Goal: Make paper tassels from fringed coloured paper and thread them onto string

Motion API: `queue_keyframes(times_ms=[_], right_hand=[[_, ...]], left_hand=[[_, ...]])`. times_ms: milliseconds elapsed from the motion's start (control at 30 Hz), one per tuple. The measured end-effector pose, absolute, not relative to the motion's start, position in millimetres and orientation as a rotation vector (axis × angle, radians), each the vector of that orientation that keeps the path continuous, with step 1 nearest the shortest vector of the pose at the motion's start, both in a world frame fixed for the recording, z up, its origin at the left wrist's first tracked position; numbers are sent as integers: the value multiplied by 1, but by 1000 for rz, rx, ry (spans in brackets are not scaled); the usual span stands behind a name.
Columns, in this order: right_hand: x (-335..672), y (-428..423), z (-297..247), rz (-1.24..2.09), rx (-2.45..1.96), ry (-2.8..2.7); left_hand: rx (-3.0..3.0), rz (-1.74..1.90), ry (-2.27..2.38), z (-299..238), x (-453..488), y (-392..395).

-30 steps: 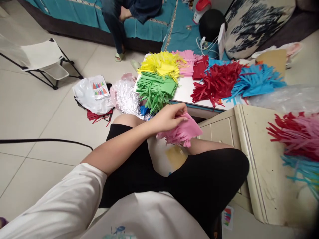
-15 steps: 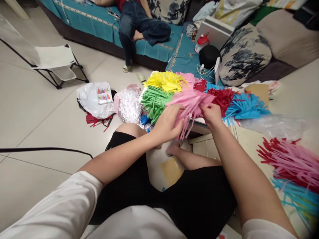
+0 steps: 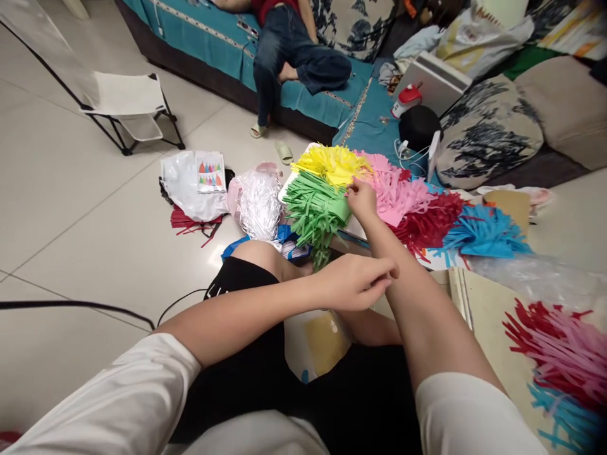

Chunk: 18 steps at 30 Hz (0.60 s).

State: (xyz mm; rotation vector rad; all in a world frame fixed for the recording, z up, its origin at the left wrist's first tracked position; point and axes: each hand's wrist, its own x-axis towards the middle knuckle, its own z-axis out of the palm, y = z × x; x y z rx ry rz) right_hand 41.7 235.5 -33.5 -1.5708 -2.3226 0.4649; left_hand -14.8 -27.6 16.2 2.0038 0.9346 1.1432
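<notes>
My right hand [image 3: 363,201] reaches over to the green fringed paper [image 3: 317,205], its fingers pinched at that bundle's right end. Part of the green fringe hangs down toward my knee. Nearer my body, my left hand [image 3: 358,281] is in the air beside my right forearm, with its fingers loosely curled and nothing seen between thumb and forefinger. Yellow fringed paper [image 3: 334,164] lies just behind the green. To the right of my right hand are pink fringed paper [image 3: 401,193], red fringed paper [image 3: 431,221] and blue fringed paper [image 3: 488,230].
White shiny fringe [image 3: 260,205] and a plastic bag with a picture card [image 3: 211,172] are on the left. More fringed paper [image 3: 564,344] lies on the cabinet at right. Behind are a folding stool [image 3: 126,95] and a sofa [image 3: 203,47] where a person sits.
The pink fringed paper has left my hands and lies on the pile. My right hand has moved left to the green bundle, and my left hand has drawn back toward my body.
</notes>
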Motion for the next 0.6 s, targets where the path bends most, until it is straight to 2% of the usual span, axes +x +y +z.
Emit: queue_keyframes(times_ms=[233,433,600], right_hand=[[-23,269,-41,100,-1644,-2592],[-20,286,-53,-47,-1632,-2722],[-12,294,-40,-114,-1639,-2568]], left_hand=[[1937,1228,1160,16,-25,-17],[1868,1450,1096,16,-33,-14],[1924,1472,1049,14,-33,-18]])
